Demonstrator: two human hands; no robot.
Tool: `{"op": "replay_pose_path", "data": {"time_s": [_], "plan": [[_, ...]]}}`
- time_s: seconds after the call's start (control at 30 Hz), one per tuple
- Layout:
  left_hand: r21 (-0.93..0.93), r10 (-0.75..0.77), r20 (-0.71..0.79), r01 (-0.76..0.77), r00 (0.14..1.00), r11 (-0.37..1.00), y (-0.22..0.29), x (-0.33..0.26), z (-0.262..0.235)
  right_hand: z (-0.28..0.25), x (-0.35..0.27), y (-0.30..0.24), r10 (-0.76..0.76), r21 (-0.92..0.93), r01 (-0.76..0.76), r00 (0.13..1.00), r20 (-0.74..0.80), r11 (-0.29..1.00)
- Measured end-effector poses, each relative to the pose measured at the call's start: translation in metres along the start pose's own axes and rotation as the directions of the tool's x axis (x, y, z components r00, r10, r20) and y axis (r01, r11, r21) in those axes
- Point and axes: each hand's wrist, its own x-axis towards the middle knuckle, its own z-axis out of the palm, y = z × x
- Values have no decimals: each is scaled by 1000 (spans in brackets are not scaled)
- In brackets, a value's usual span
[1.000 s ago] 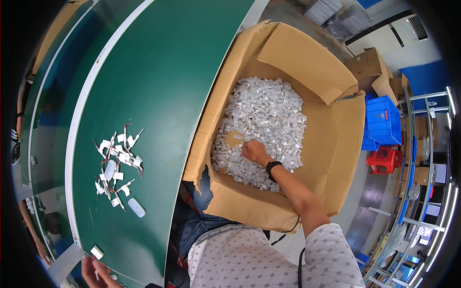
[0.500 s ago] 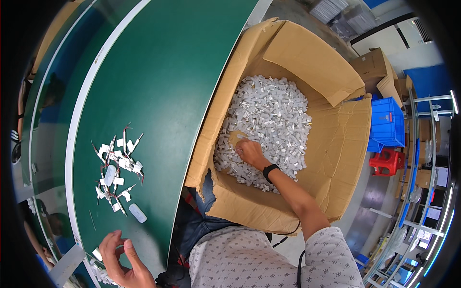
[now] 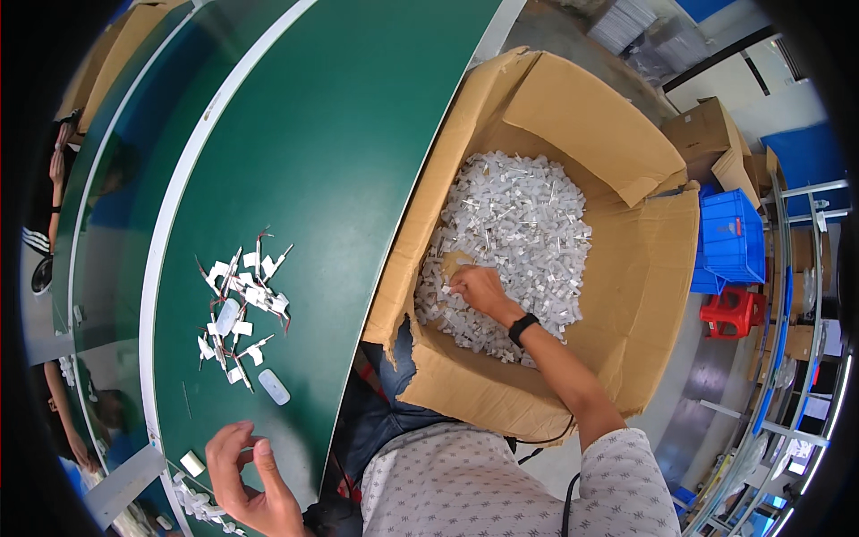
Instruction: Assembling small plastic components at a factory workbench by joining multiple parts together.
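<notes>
My right hand reaches into a large open cardboard box and is closed at the near left side of a heap of small white pieces. What its fingers hold, if anything, is too small to make out. A bare patch of brown cardboard shows beside the fingertips. Above the near end of the green table, my left hand is open, fingers loosely curved and thumb apart. Beyond it lie a pale oval piece and a loose cluster of white-tagged parts with dark red wires; a second oval piece rests among them.
A small white block and more white pieces lie left of my left hand. Blue crates, a red stool and metal shelving stand right of the box. Another person's arm shows at far left.
The whole view has shifted, so the table and box sit a little farther right and lower. My right hand stays closed at the heap; my left hand stays open over the table.
</notes>
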Motion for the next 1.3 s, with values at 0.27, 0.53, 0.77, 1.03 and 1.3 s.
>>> {"op": "replay_pose_path", "data": {"time_s": [0.27,0.53,0.77,1.03,1.3], "plan": [[-422,42,198,47,979,905,37,-8,7,-172,-3,-148,105,858,-135,990,95,496],[-737,139,297,134,945,662,58,-7,40,-175,-39,-270,-254,992,-33,965,63,119],[-653,224,50,-138,973,745,34,-11,32,-191,-37,-285,-292,848,75,952,97,525],[-661,197,190,-23,962,750,44,-19,27,-208,-38,-300,-383,670,407,903,-194,621],[-670,270,102,-135,957,730,35,-18,27,-204,-42,-303,-303,743,375,922,-240,555]]}}
